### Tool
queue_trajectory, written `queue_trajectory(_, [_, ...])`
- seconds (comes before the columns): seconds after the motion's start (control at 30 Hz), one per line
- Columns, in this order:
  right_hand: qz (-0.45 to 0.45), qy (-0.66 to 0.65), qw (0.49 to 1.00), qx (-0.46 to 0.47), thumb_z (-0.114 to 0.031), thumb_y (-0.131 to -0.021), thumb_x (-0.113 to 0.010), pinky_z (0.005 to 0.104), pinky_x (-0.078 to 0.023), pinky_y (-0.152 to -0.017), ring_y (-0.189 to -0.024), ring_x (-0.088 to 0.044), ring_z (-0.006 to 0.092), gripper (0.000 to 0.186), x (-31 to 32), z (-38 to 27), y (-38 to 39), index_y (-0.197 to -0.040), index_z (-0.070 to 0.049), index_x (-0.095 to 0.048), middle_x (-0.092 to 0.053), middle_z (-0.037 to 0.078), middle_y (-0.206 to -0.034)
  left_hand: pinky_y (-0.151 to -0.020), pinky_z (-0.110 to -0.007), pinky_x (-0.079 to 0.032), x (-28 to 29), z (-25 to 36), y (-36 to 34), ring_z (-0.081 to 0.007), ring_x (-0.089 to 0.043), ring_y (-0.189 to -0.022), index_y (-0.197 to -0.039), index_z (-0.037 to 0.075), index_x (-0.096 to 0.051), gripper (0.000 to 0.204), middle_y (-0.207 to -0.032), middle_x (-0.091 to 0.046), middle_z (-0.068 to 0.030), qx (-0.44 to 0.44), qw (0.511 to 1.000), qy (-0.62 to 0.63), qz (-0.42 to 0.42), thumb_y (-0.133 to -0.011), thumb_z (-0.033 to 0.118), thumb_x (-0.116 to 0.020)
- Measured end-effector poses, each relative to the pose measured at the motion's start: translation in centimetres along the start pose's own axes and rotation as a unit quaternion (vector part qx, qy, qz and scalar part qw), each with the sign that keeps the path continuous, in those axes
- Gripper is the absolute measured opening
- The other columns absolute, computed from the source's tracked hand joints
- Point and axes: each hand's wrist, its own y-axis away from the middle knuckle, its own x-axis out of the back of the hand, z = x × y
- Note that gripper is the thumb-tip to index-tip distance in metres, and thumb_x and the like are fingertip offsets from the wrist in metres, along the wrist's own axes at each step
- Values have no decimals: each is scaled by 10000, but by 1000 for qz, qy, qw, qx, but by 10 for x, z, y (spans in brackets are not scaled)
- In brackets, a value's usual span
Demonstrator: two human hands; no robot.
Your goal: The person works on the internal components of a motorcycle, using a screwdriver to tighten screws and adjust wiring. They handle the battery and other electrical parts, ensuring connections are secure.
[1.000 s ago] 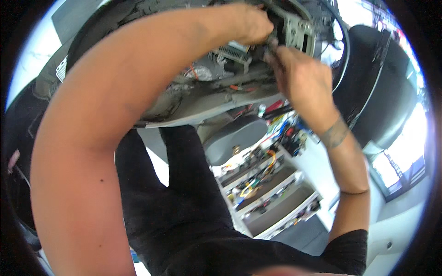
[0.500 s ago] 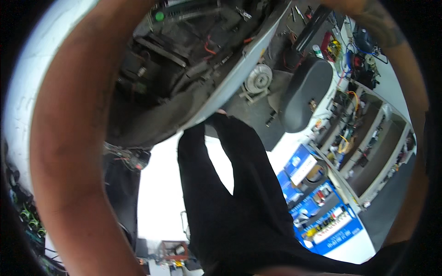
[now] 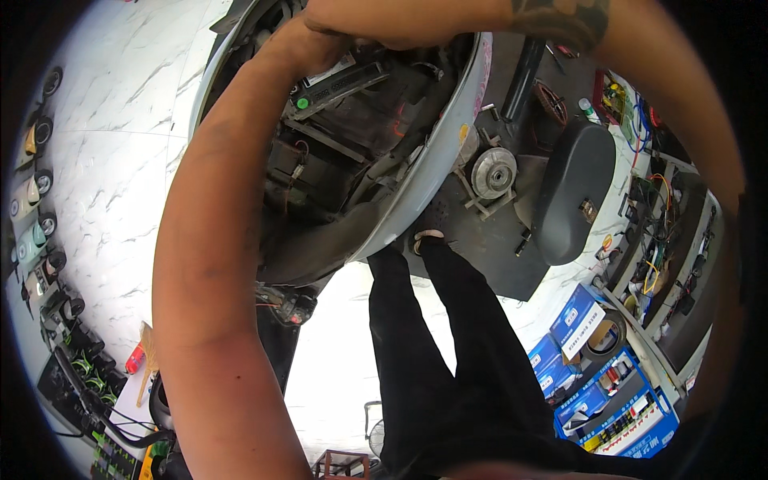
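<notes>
In front of me stands a scooter body with its inside exposed, edged by a pale grey side panel [image 3: 436, 178]. My left hand [image 3: 314, 50] is over its far part, beside a black box with a green dot [image 3: 344, 90]. My right hand [image 3: 352, 18] reaches across and overlaps the left at the picture's top edge. The fingers of both hands are mostly hidden, so what they hold, if anything, cannot be made out. Loose wires [image 3: 300, 160] and dusty dark parts lie within the body.
A black scooter seat [image 3: 578, 192] and a round metal hub [image 3: 493, 174] rest on a dark mat [image 3: 512, 268] at right. Farther right is a grey parts tray [image 3: 680, 280]; blue boxes [image 3: 576, 320] sit lower right. Several small scooters [image 3: 36, 208] line the left side.
My view has shifted, so the scooter, seat and boxes appear farther right and lower. Both hands now show at the top, close together, where earlier mainly forearms showed.
</notes>
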Motion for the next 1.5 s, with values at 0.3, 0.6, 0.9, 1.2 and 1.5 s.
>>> queue_trajectory(0.3, [109,10,993,54,-103,-825,-714,498,-591,-801,-921,-757,406,150,-8,-9,-6,-940,-40,-787,-779,219,-960,-939,-502,-569,3,0,7,-405,-712,-1064,-974,84,-790,289,-1078,-771,-195,5,1000,3,3,-836,327,-714])
queue_trajectory(0.6, [108,48,992,40,-190,-932,-678,451,-611,-716,-858,-767,348,168,-39,-4,-17,-1024,-67,-747,-781,169,-932,-927,-514,-568,-12,-19,11,-422,-705,-1052,-962,79,-782,308,-1062,-767,-202,-2,1000,5,-4,-816,345,-725])
queue_trajectory(0.9, [252,-45,966,-22,-156,-792,-701,482,-597,-624,-706,-752,340,144,-48,-26,-10,-848,-50,-781,-744,166,-759,-914,-526,-566,-51,-37,9,-439,-697,-1040,-949,74,-774,329,-1045,-763,-208,-18,999,12,-37,-796,363,-735])
queue_trajectory(1.2, [314,6,949,-11,-144,-762,-708,438,-594,-614,-682,-736,303,83,-73,-25,-17,-732,-90,-762,-743,110,-739,-988,-526,-537,-21,-23,18,-438,-665,-1127,-1065,100,-759,362,-1110,-762,-185,39,998,16,-44,-843,380,-703])
queue_trajectory(1.5, [195,66,977,45,-164,-779,-704,414,-591,-602,-718,-745,296,123,-63,-22,-29,-842,-66,-743,-759,113,-837,-984,-505,-551,-32,-22,9,-391,-687,-1148,-1092,119,-774,388,-1155,-765,-170,22,997,1,-77,-827,401,-749])
